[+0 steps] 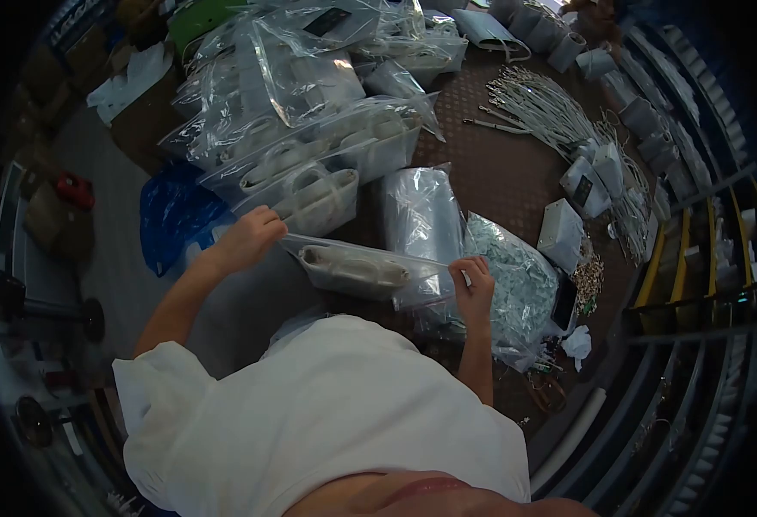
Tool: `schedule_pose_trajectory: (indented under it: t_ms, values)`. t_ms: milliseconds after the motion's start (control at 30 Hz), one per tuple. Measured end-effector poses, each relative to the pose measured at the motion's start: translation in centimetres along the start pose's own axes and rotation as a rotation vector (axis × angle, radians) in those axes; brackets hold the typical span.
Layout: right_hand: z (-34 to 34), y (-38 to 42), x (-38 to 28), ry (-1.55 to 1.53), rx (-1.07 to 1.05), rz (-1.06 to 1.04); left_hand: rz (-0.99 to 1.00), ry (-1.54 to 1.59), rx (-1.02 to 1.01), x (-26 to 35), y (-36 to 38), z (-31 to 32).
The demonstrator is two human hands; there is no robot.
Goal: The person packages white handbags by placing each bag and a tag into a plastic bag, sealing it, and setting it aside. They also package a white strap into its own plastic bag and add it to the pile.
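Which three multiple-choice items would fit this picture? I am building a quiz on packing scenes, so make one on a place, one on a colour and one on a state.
1. Where is the clear bag holding a pale handbag?
A. Stretched between the two hands
B. Flat on the floor
C. On top of the pile

2. What colour is the crumpled plastic bag at the table's left edge?
A. Red
B. Blue
C. Yellow

3. How do the hands hold the clear bag?
A. Both open, hovering above it
B. Only the left hand touches it
C. Each pinches one end

Answers:
1 A, since the left hand and the right hand hold it taut above the table.
2 B, the plastic is plainly blue.
3 C, as fingers close on the bag at both ends.
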State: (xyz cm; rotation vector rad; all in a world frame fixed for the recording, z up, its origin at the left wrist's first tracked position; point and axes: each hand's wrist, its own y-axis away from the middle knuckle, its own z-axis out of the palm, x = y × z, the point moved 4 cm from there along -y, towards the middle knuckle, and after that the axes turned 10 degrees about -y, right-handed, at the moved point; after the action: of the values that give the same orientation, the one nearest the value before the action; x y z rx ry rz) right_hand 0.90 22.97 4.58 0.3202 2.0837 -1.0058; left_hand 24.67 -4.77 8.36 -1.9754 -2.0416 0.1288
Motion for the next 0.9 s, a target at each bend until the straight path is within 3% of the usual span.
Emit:
schedule_pose_trajectory:
  t_ms: [100,167,233,267,333,400,500,567,667,733,800,900]
  values:
    - [0.1,0.6,0.7,0.004,0.005,0.002,0.006,-0.067,-0.035,-0.6,0.2,1.1]
    - [0.2,1.3,1.6,-0.086,0.052,0.123,-0.019,-0.056,-0.058,-0.7,0.1,1.1]
    - [0.0,2.2,2.4,-0.105,0.099,0.191,-0.511,0.73,-0.249,-1.5,0.2,1.9]
    - [-0.1,2.7,3.2,-0.131,0.151,0.262,-0.511,0.726,-0.235,-1.4,0.1,2.9]
    - [0.5,4.7,5.4,-0.225,0.201,0.33,-0.204,0.688,-0.033,-0.4,-0.4,6.0]
    - [0.9,5.0,6.3,-0.323,0.253,0.389,0.085,0.542,0.039,2.4,-2.5,8.5]
    - [1.1,5.4,6.1,-0.472,0.365,0.517,-0.043,0.68,0.019,3.2,-4.3,11.0]
    - [0.5,6.0,6.3,-0.485,0.518,0.592,-0.014,0.402,-0.11,3.3,-6.0,10.0]
    - [-0.3,7.4,5.9,-0.48,0.587,0.678,-0.077,0.409,-0.063,1.2,-9.4,5.2]
    - [-0.8,9.0,6.6,-0.458,0.58,0.685,-0.398,0.972,0.153,-2.3,-11.0,2.3]
    - [-0.9,10.9,7.5,-0.44,0.569,0.697,-0.704,1.162,0.408,-7.6,-12.2,0.5]
    - [-0.6,13.1,8.2,-0.446,0.608,0.758,-0.79,1.406,0.748,-15.0,-13.9,-2.3]
